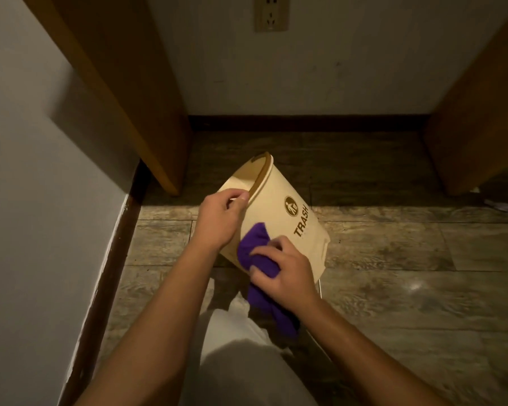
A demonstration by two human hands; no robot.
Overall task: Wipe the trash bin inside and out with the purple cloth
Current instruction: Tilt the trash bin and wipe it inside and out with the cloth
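Arms: my two forearms are bare from the elbows down, no sleeves showing anywhere in view.
Left hand (217, 219): no glove, no ring, no watch on the wrist.
Right hand (285, 271): bare as well, nothing on the wrist or my fingers.
Nails: short, unpainted where they show.
Legs: I wear light grey trousers (241, 356), plain cloth, softly creased over the knee.

The cream, smooth, matt plastic-looking trash bin (279, 212) at the frame's centre bears a soft, crumpled purple cloth (254, 247), while the floor (393, 276) below shows worn grey-brown wood-grain planks with a slight sheen, and smooth brown wooden panels (123, 92) stand at upper left and right.
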